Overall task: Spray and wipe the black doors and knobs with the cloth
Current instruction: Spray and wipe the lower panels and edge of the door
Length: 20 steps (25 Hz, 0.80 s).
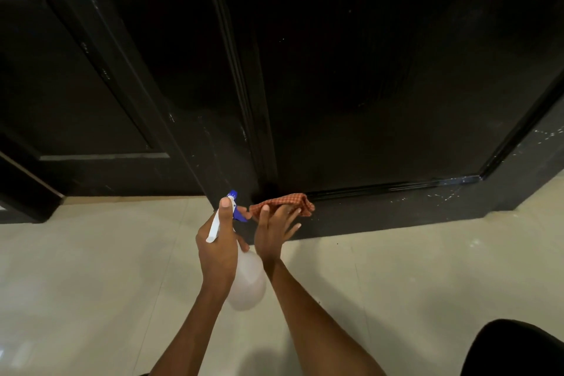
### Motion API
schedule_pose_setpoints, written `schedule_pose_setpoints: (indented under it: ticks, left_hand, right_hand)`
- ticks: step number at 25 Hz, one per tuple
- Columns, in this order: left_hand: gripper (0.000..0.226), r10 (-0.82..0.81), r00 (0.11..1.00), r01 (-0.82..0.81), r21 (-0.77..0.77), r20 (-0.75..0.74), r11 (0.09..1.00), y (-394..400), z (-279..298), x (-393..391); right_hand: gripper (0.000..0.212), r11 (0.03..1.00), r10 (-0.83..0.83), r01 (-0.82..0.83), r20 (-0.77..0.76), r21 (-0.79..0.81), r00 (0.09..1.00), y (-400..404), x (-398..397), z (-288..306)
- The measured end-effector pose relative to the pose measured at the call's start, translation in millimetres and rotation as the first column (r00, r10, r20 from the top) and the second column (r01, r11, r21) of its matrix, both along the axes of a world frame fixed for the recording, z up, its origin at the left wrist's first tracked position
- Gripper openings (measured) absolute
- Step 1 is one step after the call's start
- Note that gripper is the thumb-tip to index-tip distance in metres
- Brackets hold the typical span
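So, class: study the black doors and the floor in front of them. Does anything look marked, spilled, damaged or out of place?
Yes. The right door carries whitish specks and streaks along its bottom rail, standing out against the glossy black; whether droplets or scuffs is unclear. The floor shows no spill.
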<state>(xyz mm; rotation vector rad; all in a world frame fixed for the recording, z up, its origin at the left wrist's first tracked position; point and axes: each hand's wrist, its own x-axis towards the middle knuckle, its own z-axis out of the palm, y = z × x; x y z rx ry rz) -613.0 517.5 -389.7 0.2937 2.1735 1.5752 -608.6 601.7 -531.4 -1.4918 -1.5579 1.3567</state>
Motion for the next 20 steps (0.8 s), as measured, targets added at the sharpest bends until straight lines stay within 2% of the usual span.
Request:
schedule_pose_setpoints:
  ticks: [3, 5, 7, 10, 12, 13, 15, 17, 20]
  left_hand:
    - [0.061, 0.052, 0.998, -0.051, -0.031, 0.038, 0.998, -3.4, 4.8, -1.5]
    - [0.067, 0.01, 1.0, -0.01, -0.011, 0.007, 1.0, -5.3, 5.4, 1.2]
    - [0.064, -0.03, 0.999, 0.031, 0.029, -0.034, 0.999, -6.7, 5.5, 3.5]
    - [0.064, -0.071, 0.995, 0.074, 0.041, -0.066, 0.996, -7.1, 2.9, 3.4]
    - [0.061, -0.079, 0.995, 0.082, 0.05, -0.056, 0.995, -8.2, 2.4, 3.7]
    - [0.059, -0.081, 0.995, 0.083, 0.049, -0.05, 0.995, -8.2, 3.1, 3.9]
    - [0.056, -0.084, 0.996, 0.085, 0.039, -0.04, 0.996, -7.9, 3.1, 2.3]
    - [0.055, -0.079, 0.997, 0.08, 0.041, -0.021, 0.996, -7.5, 2.3, 1.5]
    - [0.057, -0.079, 0.997, 0.08, 0.036, -0.023, 0.996, -6.4, -1.4, 1.6]
  right_hand:
    - [0.09, 0.979, 0.176, -0.189, 0.156, 0.071, 0.972, -5.3, 6.5, -10.8]
    - [0.091, 0.967, 0.192, -0.214, 0.153, 0.137, 0.969, 2.3, 28.1, -9.9]
    - [0.087, 0.981, 0.11, -0.127, 0.121, 0.145, 0.987, 24.0, 53.2, -14.0]
    - [0.054, 0.978, -0.17, 0.147, 0.165, 0.146, 0.971, 73.7, 89.5, -24.0]
    - [0.06, 0.951, -0.3, 0.272, 0.224, 0.147, 0.927, 106.4, 117.8, -33.2]
    - [0.061, 0.941, -0.334, 0.311, 0.207, 0.135, 0.92, 116.6, 128.9, -34.3]
    - [0.071, 0.905, -0.417, 0.412, 0.03, 0.107, 0.908, 124.9, 139.6, -22.9]
    - [0.076, 0.881, -0.409, 0.409, -0.054, 0.237, 0.911, 120.1, 133.9, -19.4]
    - [0.07, 0.825, -0.272, 0.174, 0.107, 0.537, 0.956, 105.1, 117.1, -24.0]
